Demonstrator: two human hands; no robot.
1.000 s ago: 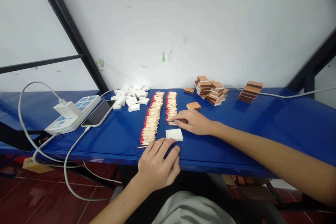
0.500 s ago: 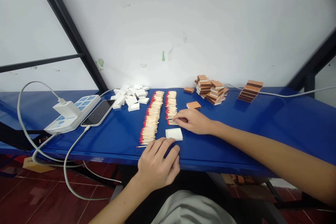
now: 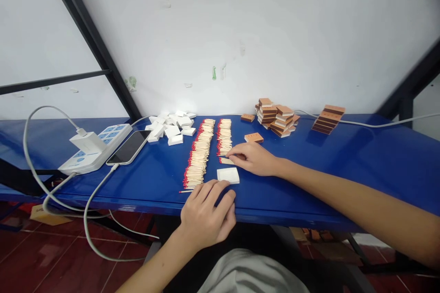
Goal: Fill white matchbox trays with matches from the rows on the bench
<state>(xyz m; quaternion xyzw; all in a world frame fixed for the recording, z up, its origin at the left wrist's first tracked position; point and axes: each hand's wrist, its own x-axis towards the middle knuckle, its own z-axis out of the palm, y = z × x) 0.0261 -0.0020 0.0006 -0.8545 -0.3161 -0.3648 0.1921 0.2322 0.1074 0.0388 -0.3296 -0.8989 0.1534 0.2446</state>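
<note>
Two long rows of red-tipped matches (image 3: 201, 153) lie on the blue table (image 3: 343, 160). My right hand (image 3: 252, 158) rests at the near end of the right row (image 3: 224, 139), fingers pinched on a small bunch of matches (image 3: 226, 161) pulled slightly apart from the row. Just in front of it sits a small white inner tray (image 3: 228, 175). My left hand (image 3: 206, 213) lies at the table's front edge, fingers loosely curled and touching the tray's near side, holding nothing I can see.
A heap of white trays (image 3: 172, 128) lies at the back. Brown matchbox sleeves are stacked at the back right (image 3: 277, 116) and farther right (image 3: 328, 119); one sleeve (image 3: 253, 137) lies near my right hand. A phone (image 3: 129, 146), power strip (image 3: 92, 149) and cables sit at the left.
My right hand has drawn a small bunch of matches a little away from the near end of the right row. My left hand has stayed in place.
</note>
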